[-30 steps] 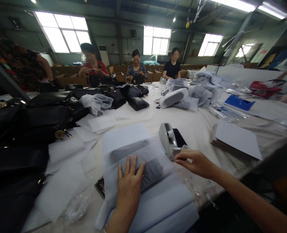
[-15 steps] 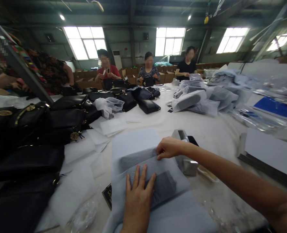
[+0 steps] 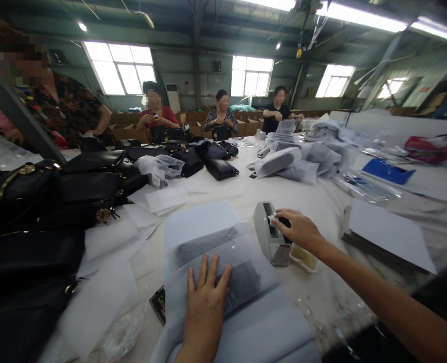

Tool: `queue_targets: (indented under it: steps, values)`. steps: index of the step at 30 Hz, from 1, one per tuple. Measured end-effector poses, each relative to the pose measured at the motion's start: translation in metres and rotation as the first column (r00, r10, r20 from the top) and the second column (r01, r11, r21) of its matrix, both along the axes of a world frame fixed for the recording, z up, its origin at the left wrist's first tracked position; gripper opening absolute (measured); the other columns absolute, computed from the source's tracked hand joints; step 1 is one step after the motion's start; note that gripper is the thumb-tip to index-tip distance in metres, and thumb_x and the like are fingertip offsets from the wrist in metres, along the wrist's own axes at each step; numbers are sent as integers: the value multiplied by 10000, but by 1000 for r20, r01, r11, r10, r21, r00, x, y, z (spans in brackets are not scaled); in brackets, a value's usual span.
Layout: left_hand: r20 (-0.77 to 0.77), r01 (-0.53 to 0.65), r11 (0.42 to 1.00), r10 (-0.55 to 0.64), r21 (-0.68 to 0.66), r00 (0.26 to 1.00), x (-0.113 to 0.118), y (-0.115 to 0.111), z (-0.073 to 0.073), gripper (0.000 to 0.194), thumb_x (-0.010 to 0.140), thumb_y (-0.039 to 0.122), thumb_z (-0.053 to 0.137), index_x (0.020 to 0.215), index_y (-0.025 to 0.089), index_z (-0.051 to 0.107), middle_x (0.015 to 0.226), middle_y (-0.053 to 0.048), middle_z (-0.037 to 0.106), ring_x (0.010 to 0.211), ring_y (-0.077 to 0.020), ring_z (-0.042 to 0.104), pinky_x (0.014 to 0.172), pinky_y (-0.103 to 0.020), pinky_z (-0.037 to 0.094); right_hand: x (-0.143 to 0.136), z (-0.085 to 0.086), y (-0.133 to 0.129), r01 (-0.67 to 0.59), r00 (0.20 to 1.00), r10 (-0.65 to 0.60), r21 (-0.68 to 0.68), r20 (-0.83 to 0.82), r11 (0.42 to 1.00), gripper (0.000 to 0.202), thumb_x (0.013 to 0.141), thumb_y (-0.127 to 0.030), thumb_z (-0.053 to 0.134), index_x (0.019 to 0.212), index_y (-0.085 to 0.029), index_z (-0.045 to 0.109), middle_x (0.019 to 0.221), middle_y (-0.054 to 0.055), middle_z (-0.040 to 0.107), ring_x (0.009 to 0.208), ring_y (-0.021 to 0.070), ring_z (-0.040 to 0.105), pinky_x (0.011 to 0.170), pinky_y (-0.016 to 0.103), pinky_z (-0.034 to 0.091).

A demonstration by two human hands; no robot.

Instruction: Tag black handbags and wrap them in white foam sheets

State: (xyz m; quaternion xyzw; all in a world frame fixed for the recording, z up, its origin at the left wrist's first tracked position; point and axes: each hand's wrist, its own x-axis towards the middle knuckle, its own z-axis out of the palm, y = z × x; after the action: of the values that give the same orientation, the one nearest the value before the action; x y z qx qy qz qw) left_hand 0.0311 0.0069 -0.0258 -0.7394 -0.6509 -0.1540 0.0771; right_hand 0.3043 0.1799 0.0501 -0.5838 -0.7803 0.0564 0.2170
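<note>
My left hand [image 3: 204,307] lies flat with fingers spread, pressing on pale tissue wrapping paper [image 3: 279,307]. A dark flat item [image 3: 242,285] shows through the paper; its kind is hidden. A small clear glint, possibly tape, shows near the paper's upper edge. My right hand [image 3: 297,228] reaches to a grey tape dispenser [image 3: 263,237] right of the wrapped item. Its thumb and fingers are apart, with the tips at the roll area; no tape shows clearly between them. A black card with gold lettering [image 3: 157,305] sticks out from under the paper's left side.
Black handbags [image 3: 87,189] are piled at the left beside loose white sheets [image 3: 108,252]. Wrapped items [image 3: 283,161] heap up at the back. A stack of white boards [image 3: 387,232] and a small yellowish dish [image 3: 302,258] lie right. Several people work across the table.
My right hand has left the paper's upper edge and moved right to the tape dispenser. The left hand stays pressed on the paper. The view has shifted slightly right.
</note>
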Motion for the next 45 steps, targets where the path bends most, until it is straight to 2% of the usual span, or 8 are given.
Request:
queue_targets:
  steps: [4, 10, 17, 22, 28, 33, 39, 45]
  values:
    - [12, -1, 1000, 1, -3, 1000, 0, 0, 0, 484, 905, 147, 533, 1310, 410, 556, 1516, -37, 408, 1403, -329, 353, 1052, -649, 342, 21, -28, -27, 64, 945, -131, -222, -299, 973, 305, 774, -509, 636, 749, -243, 784, 1250, 70, 658, 1181, 309, 583, 1058, 420, 388]
    - [22, 9, 1000, -9, -15, 1000, -1, -1, 1, 467, 903, 162, 545, 1303, 403, 565, 1517, -44, 408, 1401, -336, 354, 1050, -654, 337, 7, -37, -50, 91, 828, -214, -253, -517, 963, 373, 792, -531, 621, 809, -198, 789, 1366, 111, 577, 1194, 315, 581, 1005, 417, 448]
    - [56, 14, 1000, -13, -2, 998, 0, -4, 6, 452, 908, 165, 544, 1302, 382, 568, 1520, -46, 404, 1411, -328, 337, 1070, -653, 314, -6, -20, -110, 39, 450, -319, -338, -834, 940, 370, 730, -537, 727, 904, -214, 775, 1288, 82, 634, 1209, 290, 558, 985, 389, 471]
    - [66, 19, 1000, -19, -9, 998, 0, -3, 7, 453, 900, 153, 550, 1291, 380, 581, 1505, -58, 424, 1399, -340, 356, 1051, -662, 333, -10, -45, -128, -78, 227, -534, -562, -814, 824, 402, 691, -551, 757, 875, -193, 751, 1012, 89, 730, 964, 231, 676, 704, 277, 555]
    - [59, 15, 1000, -14, -7, 998, 0, -3, 8, 446, 905, 157, 547, 1292, 376, 580, 1507, -54, 424, 1402, -336, 352, 1059, -657, 330, -5, -82, -105, 51, 392, -473, -494, -789, 868, 446, 619, -564, 792, 793, -158, 721, 757, 47, 689, 536, 109, 563, 437, 214, 447]
    - [62, 12, 1000, -11, -25, 998, -1, -3, 14, 452, 902, 158, 553, 1306, 359, 570, 1493, -49, 446, 1385, -341, 380, 1041, -647, 373, 11, -82, -106, 42, 537, -415, -468, -735, 883, 408, 640, -556, 776, 713, -157, 727, 625, 15, 653, 436, 97, 481, 415, 233, 412]
    - [192, 49, 998, -39, -50, 981, -13, -3, 30, 480, 944, 196, 499, 1418, 248, 449, 1490, -88, 447, 1358, -298, 433, 1063, -564, 417, 25, -32, -118, -164, 922, 115, -105, -369, 981, 236, 885, -409, 603, 898, -223, 748, 807, 35, 711, 697, 173, 641, 674, 279, 517]
    - [464, -54, 991, 103, -119, 880, -44, 3, 35, 553, 916, 30, 363, 1419, 242, 450, 1524, -66, 400, 1277, -224, 537, 1018, -376, 508, -30, 39, -95, -667, 745, 667, -69, -34, 742, 229, 951, -307, 519, 970, -207, 724, 832, 59, 684, 740, 155, 616, 698, 264, 471]
